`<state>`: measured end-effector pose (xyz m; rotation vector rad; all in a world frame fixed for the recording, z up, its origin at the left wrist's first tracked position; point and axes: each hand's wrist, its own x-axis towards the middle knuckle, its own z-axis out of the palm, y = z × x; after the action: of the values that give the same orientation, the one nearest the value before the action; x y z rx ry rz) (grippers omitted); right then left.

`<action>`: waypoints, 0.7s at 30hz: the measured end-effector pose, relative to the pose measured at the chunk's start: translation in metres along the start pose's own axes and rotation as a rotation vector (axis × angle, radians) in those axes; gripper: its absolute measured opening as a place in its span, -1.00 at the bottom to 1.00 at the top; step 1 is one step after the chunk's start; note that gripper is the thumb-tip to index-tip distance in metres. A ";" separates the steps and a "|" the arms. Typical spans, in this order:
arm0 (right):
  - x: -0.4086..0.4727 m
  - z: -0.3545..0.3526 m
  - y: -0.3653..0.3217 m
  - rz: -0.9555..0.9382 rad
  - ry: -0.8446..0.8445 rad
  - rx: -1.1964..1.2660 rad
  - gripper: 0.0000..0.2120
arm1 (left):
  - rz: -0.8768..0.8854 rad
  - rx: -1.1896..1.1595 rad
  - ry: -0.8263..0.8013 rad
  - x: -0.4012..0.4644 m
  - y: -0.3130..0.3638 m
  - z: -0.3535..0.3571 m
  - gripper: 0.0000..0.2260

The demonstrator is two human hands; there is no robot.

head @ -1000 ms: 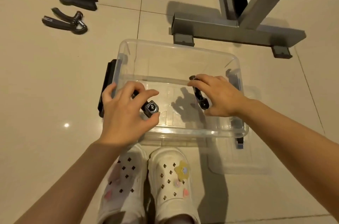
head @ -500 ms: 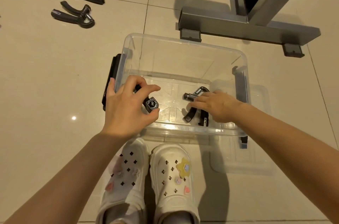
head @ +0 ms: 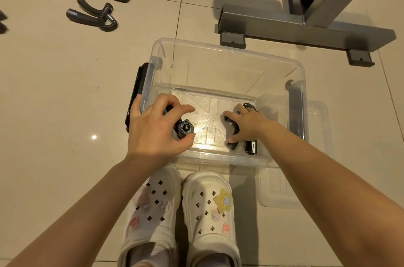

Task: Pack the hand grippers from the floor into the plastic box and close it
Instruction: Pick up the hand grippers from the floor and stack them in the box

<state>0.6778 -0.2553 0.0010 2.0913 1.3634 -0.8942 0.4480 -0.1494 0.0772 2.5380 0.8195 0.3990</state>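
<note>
Right hand (head: 248, 126) has dropped from above the plastic box (head: 227, 48) to its bottom, fingers resting relaxed on one hand gripper (head: 251, 146) there. Left hand (head: 153, 126) still grasps another (head: 185, 128) just inside. Two more (head: 94, 16) wait on the floor; lid (head: 293, 188) off.

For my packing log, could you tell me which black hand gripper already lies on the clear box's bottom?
The black hand gripper under the right hand; the left hand holds another, two lie outside.
</note>
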 end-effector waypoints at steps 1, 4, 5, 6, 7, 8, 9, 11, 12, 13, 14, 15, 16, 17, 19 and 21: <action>0.000 0.001 0.000 -0.008 0.001 -0.010 -0.17 | -0.001 -0.001 -0.003 0.001 0.000 0.000 -0.60; -0.001 0.002 -0.001 -0.012 -0.016 -0.011 -0.19 | -0.007 -0.003 -0.007 0.003 -0.001 -0.001 -0.59; -0.002 -0.001 -0.001 -0.007 -0.021 -0.015 -0.21 | -0.006 -0.005 -0.003 0.003 -0.002 0.000 -0.59; -0.005 -0.004 -0.002 -0.004 -0.016 -0.012 -0.24 | -0.003 -0.005 0.001 0.004 -0.002 0.000 -0.58; -0.008 -0.009 -0.005 -0.008 -0.003 0.010 -0.27 | 0.001 -0.007 0.007 0.005 -0.002 0.000 -0.57; -0.012 -0.015 -0.008 -0.029 0.026 0.054 -0.29 | 0.004 -0.017 0.012 0.006 -0.003 -0.001 -0.55; -0.017 -0.023 -0.011 -0.073 0.076 0.110 -0.27 | 0.004 -0.047 0.020 0.007 -0.003 -0.002 -0.54; -0.031 -0.038 -0.018 -0.194 0.216 0.237 -0.19 | -0.041 -0.200 0.047 0.008 -0.002 -0.006 -0.51; -0.040 -0.046 -0.023 -0.260 0.298 0.291 -0.15 | -0.083 -0.323 0.061 0.007 -0.001 -0.011 -0.51; -0.049 -0.054 -0.027 -0.323 0.369 0.346 -0.12 | -0.114 -0.452 0.078 0.005 0.001 -0.016 -0.50; -0.059 -0.062 -0.033 -0.384 0.412 0.419 -0.10 | -0.123 -0.563 0.097 0.002 0.003 -0.022 -0.50; -0.069 -0.067 -0.039 -0.437 0.419 0.516 -0.08 | -0.119 -0.653 0.115 -0.001 0.006 -0.027 -0.49; -0.076 -0.072 -0.044 -0.485 0.400 0.613 -0.07 | -0.111 -0.728 0.129 -0.003 0.008 -0.033 -0.48; -0.082 -0.075 -0.048 -0.522 0.372 0.681 -0.07 | -0.106 -0.793 0.141 -0.004 0.011 -0.038 -0.47; -0.087 -0.076 -0.052 -0.554 0.331 0.725 -0.11 | -0.100 -0.916 0.152 -0.002 0.014 -0.047 -0.45; -0.086 -0.074 -0.053 -0.559 0.309 0.759 -0.13 | -0.073 -1.022 0.147 -0.001 0.015 -0.052 -0.43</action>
<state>0.6234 -0.2355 0.1123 2.4985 2.0720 -1.5558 0.4337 -0.1444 0.1292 1.5367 0.5389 0.7510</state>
